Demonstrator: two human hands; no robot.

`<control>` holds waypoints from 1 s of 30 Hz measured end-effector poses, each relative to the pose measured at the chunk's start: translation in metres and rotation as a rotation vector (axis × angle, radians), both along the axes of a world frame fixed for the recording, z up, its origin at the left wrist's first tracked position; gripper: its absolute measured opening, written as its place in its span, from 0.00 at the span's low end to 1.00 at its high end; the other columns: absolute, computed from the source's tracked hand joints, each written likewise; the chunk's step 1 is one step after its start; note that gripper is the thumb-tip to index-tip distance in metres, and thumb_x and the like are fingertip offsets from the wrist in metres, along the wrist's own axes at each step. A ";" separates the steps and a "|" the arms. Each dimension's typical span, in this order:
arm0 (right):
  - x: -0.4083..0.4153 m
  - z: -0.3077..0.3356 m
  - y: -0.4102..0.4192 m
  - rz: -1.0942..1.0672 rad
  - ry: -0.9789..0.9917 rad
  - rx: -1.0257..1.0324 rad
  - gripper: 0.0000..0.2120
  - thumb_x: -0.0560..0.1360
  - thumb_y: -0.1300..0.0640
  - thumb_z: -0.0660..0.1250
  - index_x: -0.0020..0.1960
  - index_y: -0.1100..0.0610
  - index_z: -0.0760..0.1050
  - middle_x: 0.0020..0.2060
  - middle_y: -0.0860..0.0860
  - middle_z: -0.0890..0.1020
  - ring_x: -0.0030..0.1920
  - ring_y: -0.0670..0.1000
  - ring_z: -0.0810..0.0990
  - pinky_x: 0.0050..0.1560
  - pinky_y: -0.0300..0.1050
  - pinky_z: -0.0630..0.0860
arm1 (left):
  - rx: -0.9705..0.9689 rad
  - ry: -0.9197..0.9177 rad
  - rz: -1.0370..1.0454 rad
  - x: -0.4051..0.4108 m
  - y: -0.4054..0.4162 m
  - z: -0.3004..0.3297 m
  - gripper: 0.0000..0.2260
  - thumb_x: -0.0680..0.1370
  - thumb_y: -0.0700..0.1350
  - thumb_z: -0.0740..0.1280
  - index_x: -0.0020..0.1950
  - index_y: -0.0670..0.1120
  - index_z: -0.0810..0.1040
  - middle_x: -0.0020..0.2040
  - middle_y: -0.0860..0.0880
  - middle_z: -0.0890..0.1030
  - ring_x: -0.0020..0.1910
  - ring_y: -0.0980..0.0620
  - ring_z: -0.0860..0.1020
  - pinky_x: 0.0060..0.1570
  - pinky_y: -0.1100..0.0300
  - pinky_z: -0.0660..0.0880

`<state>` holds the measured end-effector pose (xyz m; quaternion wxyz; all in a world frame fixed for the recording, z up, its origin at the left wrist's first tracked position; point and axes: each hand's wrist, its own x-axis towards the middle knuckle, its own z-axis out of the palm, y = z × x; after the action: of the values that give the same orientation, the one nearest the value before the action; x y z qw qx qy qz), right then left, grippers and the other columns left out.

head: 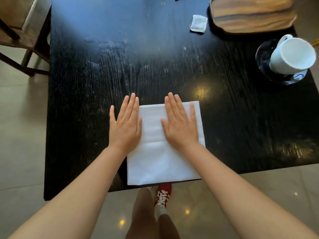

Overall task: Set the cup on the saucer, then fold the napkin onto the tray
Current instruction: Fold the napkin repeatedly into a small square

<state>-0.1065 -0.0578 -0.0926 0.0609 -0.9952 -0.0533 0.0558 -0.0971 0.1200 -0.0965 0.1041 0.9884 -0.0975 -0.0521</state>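
Both hands flat, grip wide, on the napkin — tray, sachet, cup on saucer well apart.

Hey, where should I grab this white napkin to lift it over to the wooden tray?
Probably pinch the napkin's two near corners at the table's front edge, coming from your side. It lies flat, but that edge slightly overhangs, giving fingers a way under. Both hands now rest flat on it.

A home dining area or small café is suggested. A black wood-grain counter is seen on glossy pale floor tiles, with a wooden chair drawn beside it. A wooden tray and a cup on a dark saucer are laid out.
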 end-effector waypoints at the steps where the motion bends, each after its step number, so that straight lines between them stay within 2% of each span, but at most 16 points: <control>1: -0.001 0.001 -0.019 -0.036 -0.012 -0.032 0.30 0.76 0.46 0.44 0.75 0.58 0.50 0.76 0.53 0.55 0.76 0.50 0.52 0.71 0.58 0.39 | 0.003 0.004 -0.001 0.000 0.000 0.001 0.26 0.79 0.50 0.44 0.76 0.45 0.50 0.76 0.51 0.47 0.75 0.55 0.45 0.72 0.43 0.45; 5: -0.005 0.006 -0.066 -0.122 0.040 -0.076 0.31 0.76 0.46 0.41 0.76 0.58 0.47 0.77 0.52 0.52 0.76 0.50 0.47 0.70 0.64 0.38 | 0.002 0.017 0.004 0.000 -0.001 0.003 0.26 0.79 0.50 0.44 0.76 0.45 0.51 0.77 0.49 0.51 0.75 0.54 0.46 0.72 0.43 0.45; 10: -0.022 0.021 -0.052 -0.252 -0.067 -0.093 0.32 0.77 0.44 0.43 0.76 0.59 0.45 0.76 0.54 0.50 0.76 0.52 0.47 0.69 0.66 0.38 | -0.007 0.005 0.006 0.000 -0.001 0.003 0.26 0.79 0.50 0.44 0.76 0.45 0.51 0.77 0.50 0.51 0.75 0.54 0.46 0.72 0.43 0.44; 12: -0.048 0.023 -0.032 -0.120 -0.098 -0.053 0.32 0.77 0.44 0.46 0.76 0.59 0.44 0.76 0.54 0.49 0.76 0.52 0.47 0.71 0.64 0.38 | -0.006 0.004 0.003 -0.001 -0.002 0.003 0.25 0.79 0.49 0.44 0.76 0.45 0.50 0.77 0.50 0.50 0.75 0.55 0.46 0.72 0.44 0.43; 15: -0.087 0.010 -0.010 0.084 -0.034 -0.035 0.32 0.77 0.42 0.47 0.76 0.58 0.46 0.75 0.52 0.50 0.76 0.49 0.43 0.72 0.59 0.39 | 0.002 -0.004 0.004 -0.001 -0.002 0.003 0.25 0.79 0.50 0.44 0.76 0.45 0.50 0.78 0.50 0.50 0.75 0.55 0.46 0.72 0.44 0.42; 18: -0.097 0.004 -0.032 0.064 0.005 -0.070 0.31 0.77 0.43 0.47 0.75 0.58 0.49 0.75 0.52 0.52 0.75 0.48 0.41 0.72 0.58 0.43 | -0.001 0.003 0.003 -0.002 -0.002 0.003 0.25 0.79 0.49 0.45 0.76 0.46 0.50 0.78 0.50 0.50 0.75 0.55 0.45 0.72 0.45 0.42; 21: -0.099 0.009 -0.062 0.026 0.023 -0.092 0.31 0.77 0.45 0.47 0.75 0.59 0.48 0.75 0.52 0.52 0.75 0.46 0.43 0.72 0.58 0.42 | -0.003 0.005 0.007 -0.001 -0.003 0.003 0.25 0.79 0.49 0.45 0.76 0.45 0.50 0.78 0.50 0.50 0.75 0.55 0.45 0.72 0.43 0.42; 23: -0.100 0.010 -0.066 0.020 0.028 -0.088 0.31 0.78 0.45 0.46 0.75 0.59 0.47 0.75 0.52 0.52 0.75 0.46 0.42 0.72 0.58 0.41 | 0.037 -0.034 0.067 -0.004 -0.005 0.006 0.26 0.78 0.50 0.44 0.76 0.44 0.50 0.78 0.48 0.50 0.76 0.54 0.46 0.71 0.40 0.40; 25: -0.100 0.009 -0.064 0.017 0.025 -0.091 0.31 0.77 0.45 0.46 0.75 0.59 0.47 0.75 0.52 0.52 0.75 0.48 0.45 0.72 0.59 0.42 | 0.038 -0.106 0.132 -0.014 -0.019 0.014 0.28 0.78 0.52 0.45 0.76 0.43 0.48 0.78 0.48 0.49 0.76 0.52 0.47 0.69 0.39 0.37; 27: -0.100 0.009 -0.063 0.015 0.012 -0.098 0.31 0.77 0.46 0.47 0.75 0.60 0.48 0.75 0.53 0.53 0.75 0.49 0.49 0.72 0.59 0.42 | -0.049 -0.137 0.054 -0.041 -0.048 0.022 0.28 0.79 0.52 0.47 0.76 0.44 0.47 0.77 0.49 0.47 0.76 0.52 0.46 0.70 0.41 0.36; 30: -0.100 0.008 -0.065 0.013 0.007 -0.101 0.30 0.77 0.46 0.47 0.74 0.61 0.48 0.75 0.53 0.53 0.74 0.49 0.50 0.72 0.59 0.42 | -0.090 -0.077 -0.141 -0.090 -0.086 0.016 0.25 0.81 0.51 0.45 0.76 0.45 0.49 0.77 0.48 0.50 0.76 0.51 0.49 0.71 0.43 0.40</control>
<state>-0.2068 -0.1224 -0.0846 0.0102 -0.9964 -0.0569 0.0621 -0.1867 0.0338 -0.0800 0.1407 0.9747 -0.1729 -0.0167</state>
